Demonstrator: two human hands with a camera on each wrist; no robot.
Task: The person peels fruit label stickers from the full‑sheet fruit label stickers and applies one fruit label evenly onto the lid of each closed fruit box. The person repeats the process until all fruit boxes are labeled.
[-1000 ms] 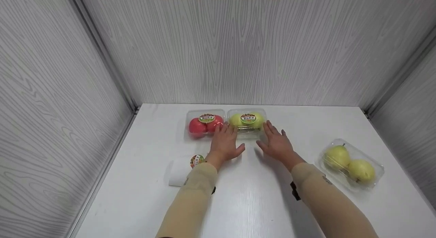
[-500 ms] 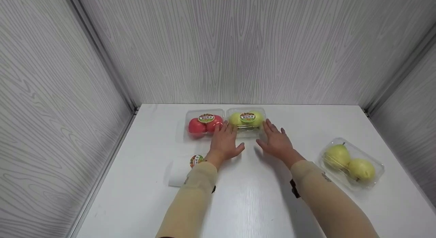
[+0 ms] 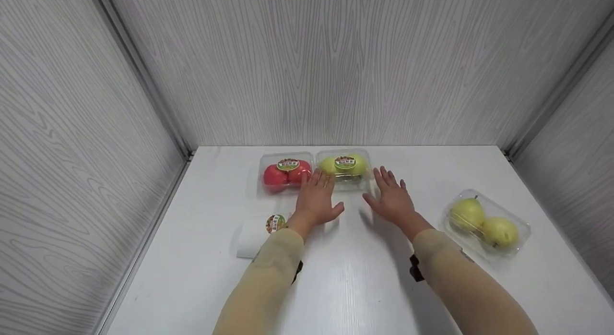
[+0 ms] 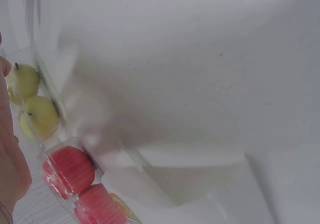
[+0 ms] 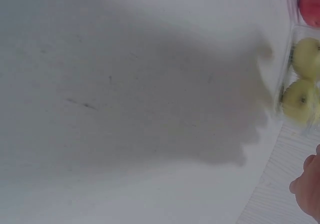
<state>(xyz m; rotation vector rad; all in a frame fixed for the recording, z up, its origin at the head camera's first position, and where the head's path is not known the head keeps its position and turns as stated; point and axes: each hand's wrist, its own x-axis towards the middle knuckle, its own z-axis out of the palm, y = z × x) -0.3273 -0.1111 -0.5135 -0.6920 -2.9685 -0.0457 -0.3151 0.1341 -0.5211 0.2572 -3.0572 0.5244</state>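
Note:
A clear plastic box of yellow-green pears (image 3: 344,168) with a round label on its lid stands at the table's back. Left of it sits a similar labelled box of red fruit (image 3: 288,174) resembling apples. My left hand (image 3: 314,203) reaches forward with straight fingers that overlap the front of both boxes near where they meet. My right hand (image 3: 393,200), fingers also straight, is beside the pear box's right front corner. Neither hand grips anything. The left wrist view shows part of the left hand (image 4: 11,159) by the boxes; the right wrist view shows the right hand's edge (image 5: 309,186).
An unlabelled clear box with two pears (image 3: 484,224) lies slanted at the right. A white roll of round stickers (image 3: 252,239) lies left, partly behind the left forearm. Pale wood-grain panels (image 3: 307,76) wall the white table (image 3: 345,287) at the back and sides.
My right hand has drawn slightly right, off the pear box's corner. The left hand stays nearly in place. The whole head view has shifted a little.

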